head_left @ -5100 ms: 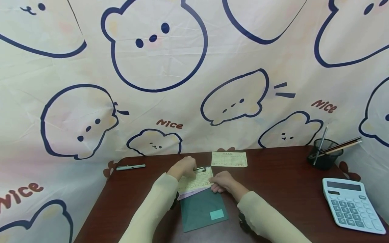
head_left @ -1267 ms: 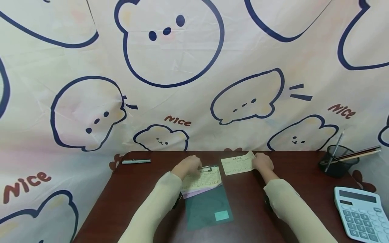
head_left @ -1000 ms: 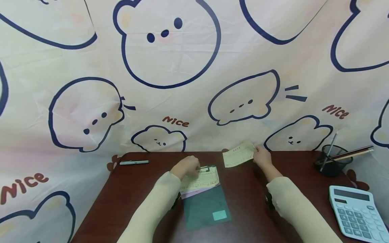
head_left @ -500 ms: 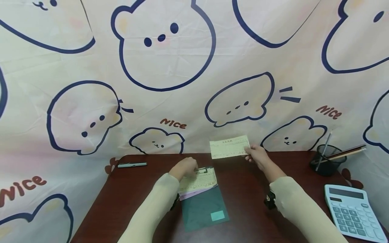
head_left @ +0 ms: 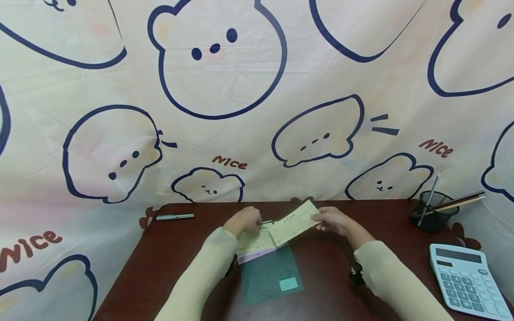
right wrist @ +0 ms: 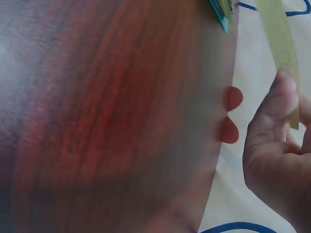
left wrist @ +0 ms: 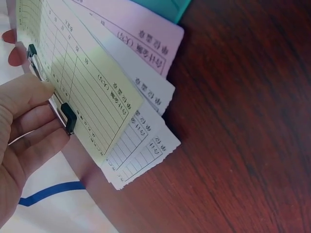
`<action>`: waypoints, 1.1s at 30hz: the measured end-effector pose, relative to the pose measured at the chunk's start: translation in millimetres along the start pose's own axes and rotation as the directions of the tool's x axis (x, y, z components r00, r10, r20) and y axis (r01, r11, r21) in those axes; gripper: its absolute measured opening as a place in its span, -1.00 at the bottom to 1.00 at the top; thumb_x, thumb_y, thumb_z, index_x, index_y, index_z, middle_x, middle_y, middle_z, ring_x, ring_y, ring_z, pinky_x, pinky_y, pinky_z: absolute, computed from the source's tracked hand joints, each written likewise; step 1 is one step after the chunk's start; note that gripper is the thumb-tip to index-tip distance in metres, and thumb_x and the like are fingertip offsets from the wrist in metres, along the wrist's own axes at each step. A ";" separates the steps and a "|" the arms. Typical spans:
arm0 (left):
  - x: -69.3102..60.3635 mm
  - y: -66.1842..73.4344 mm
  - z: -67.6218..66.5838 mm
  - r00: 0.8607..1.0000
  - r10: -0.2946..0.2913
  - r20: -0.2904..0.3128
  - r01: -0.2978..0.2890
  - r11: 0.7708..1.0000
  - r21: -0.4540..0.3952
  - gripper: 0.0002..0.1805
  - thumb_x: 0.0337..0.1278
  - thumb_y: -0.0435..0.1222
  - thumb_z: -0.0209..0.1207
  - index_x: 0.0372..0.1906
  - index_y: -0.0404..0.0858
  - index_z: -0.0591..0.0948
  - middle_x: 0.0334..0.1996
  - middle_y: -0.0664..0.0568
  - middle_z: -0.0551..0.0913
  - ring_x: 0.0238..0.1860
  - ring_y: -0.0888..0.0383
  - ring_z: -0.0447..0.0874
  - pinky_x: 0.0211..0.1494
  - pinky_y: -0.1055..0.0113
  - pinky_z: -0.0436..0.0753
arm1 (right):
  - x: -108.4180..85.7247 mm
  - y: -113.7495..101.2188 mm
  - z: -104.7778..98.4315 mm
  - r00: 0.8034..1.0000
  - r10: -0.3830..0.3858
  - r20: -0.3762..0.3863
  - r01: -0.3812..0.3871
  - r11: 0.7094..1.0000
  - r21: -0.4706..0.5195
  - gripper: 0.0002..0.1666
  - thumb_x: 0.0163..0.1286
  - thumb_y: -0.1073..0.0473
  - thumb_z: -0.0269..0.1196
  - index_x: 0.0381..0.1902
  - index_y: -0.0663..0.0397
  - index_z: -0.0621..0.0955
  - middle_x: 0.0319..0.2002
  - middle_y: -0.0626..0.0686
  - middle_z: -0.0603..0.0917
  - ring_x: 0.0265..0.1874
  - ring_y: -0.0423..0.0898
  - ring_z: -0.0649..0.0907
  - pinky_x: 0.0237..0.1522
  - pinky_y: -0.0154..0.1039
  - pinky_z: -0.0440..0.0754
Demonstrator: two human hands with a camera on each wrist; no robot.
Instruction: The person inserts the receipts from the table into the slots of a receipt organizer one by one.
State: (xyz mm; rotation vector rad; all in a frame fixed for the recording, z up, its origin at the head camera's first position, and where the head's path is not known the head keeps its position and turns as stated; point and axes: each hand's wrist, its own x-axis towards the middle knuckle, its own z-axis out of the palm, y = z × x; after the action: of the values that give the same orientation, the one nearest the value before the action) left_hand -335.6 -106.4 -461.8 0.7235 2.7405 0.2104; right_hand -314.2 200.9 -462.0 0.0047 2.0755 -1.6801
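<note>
In the head view my right hand (head_left: 335, 220) pinches a yellow printed form slip (head_left: 295, 223) by its right end. The slip is tilted and overlaps the right part of the clipped sheets. The right wrist view shows the slip (right wrist: 282, 43) nearly edge-on, between thumb and fingers. My left hand (head_left: 244, 220) grips the top edge of a dark green clipboard (head_left: 269, 278), thumb on its metal clip (left wrist: 68, 116). Fanned yellow (left wrist: 90, 87), white and pink sheets (left wrist: 155, 39) lie at the clip; several edges are torn. The fingers' far side is hidden.
A pen (head_left: 175, 217) lies at the table's back left. On the right stand a black mesh pen holder (head_left: 431, 218) with pencils and a white calculator (head_left: 467, 278). A patterned cloth (head_left: 225, 102) hangs right behind the brown table (head_left: 172, 263).
My right hand first takes the loose slip from the table's back, lifts it, then brings it left and down over the clipped sheets. My left hand stays at the clip.
</note>
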 end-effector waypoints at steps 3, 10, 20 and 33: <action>-0.4 0.7 -1.2 1.000 -0.008 0.002 0.008 1.000 -0.005 -0.89 -0.06 -0.39 0.29 -0.51 -0.11 0.72 -0.53 0.21 0.55 -0.58 0.27 0.31 -0.51 0.40 0.36 | -1.2 4.0 5.3 0.999 0.019 0.048 -0.018 1.000 -0.021 -0.79 0.34 0.17 0.17 -0.25 0.24 0.45 -0.52 0.06 0.66 -0.64 -0.24 0.57 -0.56 -0.43 0.48; -0.7 0.8 -2.2 1.000 -0.005 -0.001 0.005 1.000 -0.009 -0.84 -0.10 -0.40 0.29 -0.62 -0.11 0.63 -0.55 0.16 0.47 -0.59 0.26 0.28 -0.56 0.39 0.29 | 2.7 12.6 31.0 0.993 0.110 0.034 -0.112 0.992 0.064 -0.72 0.31 0.28 0.16 -0.09 0.37 0.43 -0.53 0.09 0.63 -0.65 -0.23 0.63 -0.56 -0.43 0.57; -1.3 1.2 -1.9 1.000 -0.006 0.003 0.006 1.000 -0.029 -0.84 -0.06 -0.41 0.28 -0.59 -0.11 0.65 -0.53 0.15 0.51 -0.62 0.26 0.27 -0.57 0.39 0.30 | 4.0 15.7 62.6 0.978 0.206 -0.038 -0.209 0.972 -0.106 -0.56 0.36 0.01 0.05 -0.03 0.28 0.54 -0.61 0.12 0.62 -0.76 -0.19 0.56 -0.66 -0.33 0.55; -0.5 2.2 -2.0 1.000 -0.030 0.002 0.030 0.999 -0.034 -0.78 -0.08 -0.43 0.28 -0.68 -0.13 0.57 -0.71 0.20 0.31 -0.68 0.26 0.16 -0.60 0.39 0.22 | -3.5 12.3 65.0 0.988 0.097 0.117 -0.048 0.930 -0.365 -0.64 0.34 0.10 0.05 -0.63 0.10 0.52 -0.77 -0.04 0.45 -0.82 -0.20 0.41 -0.74 -0.37 0.33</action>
State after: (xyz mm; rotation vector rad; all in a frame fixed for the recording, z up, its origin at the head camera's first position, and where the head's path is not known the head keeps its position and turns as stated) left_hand -334.9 -104.9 -459.3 0.6733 2.7372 0.2492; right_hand -284.8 144.8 -481.4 -0.1434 2.2203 -1.1996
